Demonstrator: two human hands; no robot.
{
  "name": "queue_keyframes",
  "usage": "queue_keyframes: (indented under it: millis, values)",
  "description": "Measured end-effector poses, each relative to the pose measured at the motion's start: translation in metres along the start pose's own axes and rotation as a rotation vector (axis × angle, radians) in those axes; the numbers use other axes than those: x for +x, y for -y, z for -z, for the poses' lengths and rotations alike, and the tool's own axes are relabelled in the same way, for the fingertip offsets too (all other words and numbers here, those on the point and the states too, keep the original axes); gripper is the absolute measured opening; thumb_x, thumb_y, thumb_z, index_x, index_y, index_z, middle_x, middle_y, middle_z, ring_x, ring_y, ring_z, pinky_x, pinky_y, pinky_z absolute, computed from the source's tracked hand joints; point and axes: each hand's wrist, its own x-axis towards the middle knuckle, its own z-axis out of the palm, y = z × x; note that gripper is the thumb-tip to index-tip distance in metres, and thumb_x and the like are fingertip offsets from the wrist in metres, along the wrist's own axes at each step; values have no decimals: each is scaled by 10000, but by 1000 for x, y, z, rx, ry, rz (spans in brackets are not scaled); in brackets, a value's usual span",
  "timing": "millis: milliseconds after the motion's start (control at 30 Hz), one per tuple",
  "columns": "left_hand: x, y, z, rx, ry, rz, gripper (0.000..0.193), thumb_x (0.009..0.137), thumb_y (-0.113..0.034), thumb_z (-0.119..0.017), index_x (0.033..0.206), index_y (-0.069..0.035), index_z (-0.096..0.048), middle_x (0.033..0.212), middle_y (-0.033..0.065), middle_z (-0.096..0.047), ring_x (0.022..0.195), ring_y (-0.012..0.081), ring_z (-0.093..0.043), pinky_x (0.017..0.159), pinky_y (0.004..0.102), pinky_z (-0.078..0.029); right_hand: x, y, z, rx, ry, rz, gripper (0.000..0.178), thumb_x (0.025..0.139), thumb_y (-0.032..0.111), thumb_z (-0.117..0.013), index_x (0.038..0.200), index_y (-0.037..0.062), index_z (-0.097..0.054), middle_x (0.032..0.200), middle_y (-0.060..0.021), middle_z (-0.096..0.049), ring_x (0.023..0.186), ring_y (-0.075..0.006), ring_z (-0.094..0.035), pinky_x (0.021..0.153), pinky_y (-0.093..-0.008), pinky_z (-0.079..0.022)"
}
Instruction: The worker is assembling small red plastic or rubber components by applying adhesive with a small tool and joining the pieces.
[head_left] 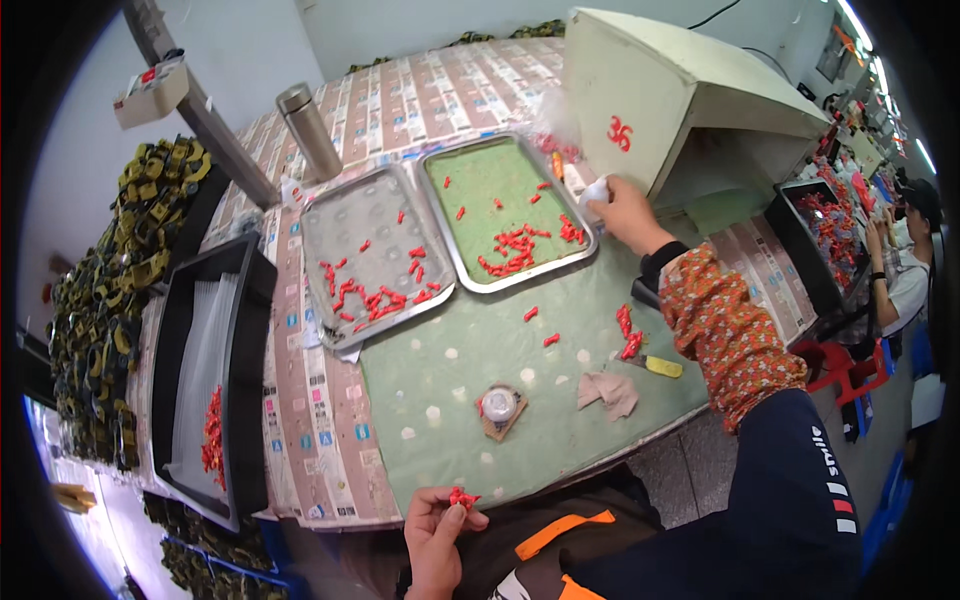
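A small red piece [463, 498] is at six o'clock in the view, by the near edge of the worktop [315, 440], the left hand's grip [436, 530] clamped on it between thumb and fingers. Just above, a round silver object [499, 403] rests on a brown square [495, 431], a crumpled cloth [608, 395] lying at four o'clock. At two o'clock the right hand's grip [627, 213] is closed on a small white object [597, 191], beside the green-bottomed tray [480, 180] at twelve, a grey tray [350, 215] at ten, red pieces scattered in both
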Motion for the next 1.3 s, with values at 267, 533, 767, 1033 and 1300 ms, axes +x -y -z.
queue_keyframes:
  millis: [267, 533, 767, 1033, 1300]
  values:
    - [-3, -5, -1, 42, -31, 6, 195, 1016, -86, -596, 1184, -23, -519, 973, 105, -681, 847, 187, -707, 787, 320, -591, -75, 71, 43, -126, 8, 281, 275, 845, 153, -692, 1004, -1, -529, 837, -164, -607, 774, -288, -633, 724, -392, -507]
    - [3, -4, -1, 26, 28, 6, 199, 1017, -80, -598, 1196, -21, -535, 1026, 92, -678, 873, 164, -704, 790, 296, -587, -186, 111, 34, 68, 514, 538, 333, 829, 70, -692, 1127, 30, -549, 973, -137, -581, 865, -264, -598, 764, -368, -496]
    - [-1, -1, 1, 14, 44, -11, 217, 1021, -97, -614, 1209, -14, -544, 1036, 88, -676, 888, 154, -703, 805, 293, -582, -208, 131, 31, -317, 619, 782, 498, 778, 66, -758, 1221, 33, -535, 1102, -162, -595, 965, -372, -577, 801, -459, -500]
    - [-2, 2, 2, -9, 46, -27, 235, 1021, -130, -636, 1212, -10, -569, 999, 78, -687, 886, 146, -698, 809, 288, -574, -209, 147, 28, -476, 490, 905, 457, 765, 95, -771, 1172, 34, -571, 998, -103, -594, 899, -294, -582, 746, -417, -514]
    - [-1, 1, 2, -5, 66, -10, 243, 1033, -162, -624, 1218, -13, -571, 994, 84, -694, 924, 163, -699, 827, 291, -565, -211, 151, 29, -538, 463, 939, 391, 787, 71, -710, 1151, 20, -576, 951, -90, -574, 851, -268, -563, 721, -391, -496]
